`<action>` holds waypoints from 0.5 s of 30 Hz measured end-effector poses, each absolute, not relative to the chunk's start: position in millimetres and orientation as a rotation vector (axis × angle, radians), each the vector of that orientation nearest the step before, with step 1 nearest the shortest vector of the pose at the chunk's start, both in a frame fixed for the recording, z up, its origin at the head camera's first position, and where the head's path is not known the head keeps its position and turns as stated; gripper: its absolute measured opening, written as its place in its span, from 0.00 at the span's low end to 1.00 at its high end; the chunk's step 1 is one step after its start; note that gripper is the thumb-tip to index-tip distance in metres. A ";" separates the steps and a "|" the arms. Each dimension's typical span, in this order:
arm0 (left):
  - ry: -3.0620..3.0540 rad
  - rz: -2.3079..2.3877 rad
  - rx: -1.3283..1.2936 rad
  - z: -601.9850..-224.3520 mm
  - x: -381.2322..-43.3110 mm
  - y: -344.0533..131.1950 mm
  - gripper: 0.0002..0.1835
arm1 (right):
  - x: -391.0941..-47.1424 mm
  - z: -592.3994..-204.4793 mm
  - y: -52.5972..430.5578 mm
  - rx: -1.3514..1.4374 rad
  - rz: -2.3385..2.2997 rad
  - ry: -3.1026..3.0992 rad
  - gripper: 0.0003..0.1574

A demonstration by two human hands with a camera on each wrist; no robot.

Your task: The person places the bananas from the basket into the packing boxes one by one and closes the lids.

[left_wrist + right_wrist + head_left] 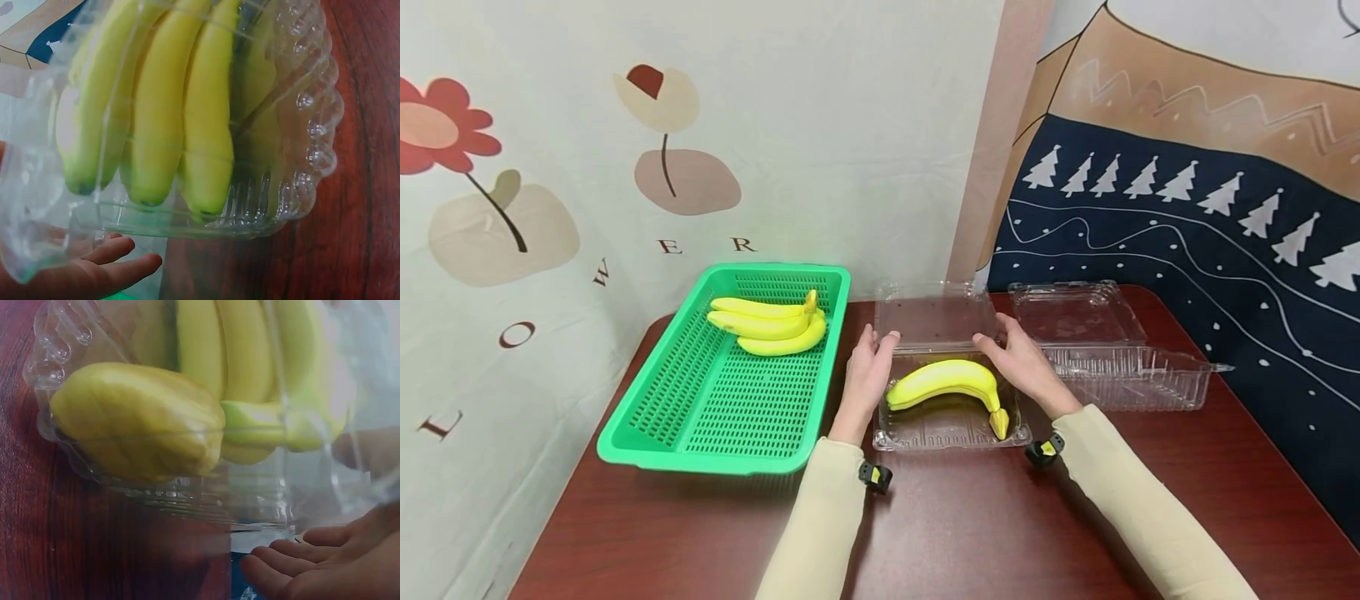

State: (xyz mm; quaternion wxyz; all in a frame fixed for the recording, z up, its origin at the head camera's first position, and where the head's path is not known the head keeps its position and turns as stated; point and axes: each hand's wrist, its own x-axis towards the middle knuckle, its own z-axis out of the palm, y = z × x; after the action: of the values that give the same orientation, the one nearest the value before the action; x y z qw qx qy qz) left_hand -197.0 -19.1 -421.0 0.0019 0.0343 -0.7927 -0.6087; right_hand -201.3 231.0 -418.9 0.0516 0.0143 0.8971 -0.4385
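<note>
A clear plastic clamshell box (pixel 917 442) sits in front of me with its lid (pixel 934 312) raised at the back. Inside it lies a bunch of yellow bananas (pixel 943 379), its stem toward the front right corner; the left wrist view shows several bananas (pixel 159 119) side by side through the plastic. My left hand (pixel 867 375) is at the box's left side near the hinge, fingers (pixel 115 272) extended outside the wall. On the opposite side is my right hand (pixel 1024 362), its thumb over the rim and its fingers (pixel 275 569) loosely extended. Whether the fingertips touch the lid is unclear.
To the left stands a green perforated basket (pixel 745 417) with another bunch of bananas (pixel 767 325) at its far end. A second clear clamshell box (pixel 1135 383), lid up, stands to the right. All rest on a dark red wooden table (pixel 955 525) against a printed cloth backdrop (pixel 850 150).
</note>
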 end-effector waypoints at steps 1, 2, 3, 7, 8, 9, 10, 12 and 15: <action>-2.462 -1.924 0.112 -420.8 -196.5 -19.2 0.43 | -201.1 -418.3 230.8 0.046 -1.354 2.729 0.54; -2.438 -1.944 0.124 -420.7 -196.4 -19.2 0.43 | -201.0 -417.8 230.7 0.048 -1.373 2.729 0.53; -2.418 -1.958 0.131 -420.4 -196.4 -19.3 0.43 | -200.8 -417.2 230.7 0.048 -1.396 2.727 0.53; -2.354 -1.982 0.148 -420.1 -196.2 -20.1 0.41 | -199.8 -416.0 231.2 0.027 -1.493 2.728 0.51; -2.341 -1.983 0.149 -419.9 -196.1 -20.3 0.41 | -199.5 -415.6 231.3 0.024 -1.519 2.723 0.51; -2.331 -1.976 0.145 -419.4 -195.9 -20.5 0.40 | -199.2 -415.3 231.4 0.020 -1.542 2.719 0.51; -2.319 -1.970 0.143 -418.9 -195.5 -20.8 0.39 | -199.0 -415.1 231.5 0.016 -1.564 2.716 0.51; -2.295 -1.955 0.140 -417.4 -194.7 -21.0 0.38 | -198.4 -414.0 231.5 0.019 -1.606 2.704 0.52; -2.268 -1.932 0.126 -415.1 -194.0 -21.4 0.37 | -197.7 -411.5 230.9 0.025 -1.674 2.689 0.52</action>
State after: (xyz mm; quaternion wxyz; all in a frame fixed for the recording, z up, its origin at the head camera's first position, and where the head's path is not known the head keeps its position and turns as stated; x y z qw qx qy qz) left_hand -194.0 -21.4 -415.1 0.0796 0.0422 -0.7582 -0.6458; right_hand -197.7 230.9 -411.5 -0.0132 0.0080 0.8488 -0.5284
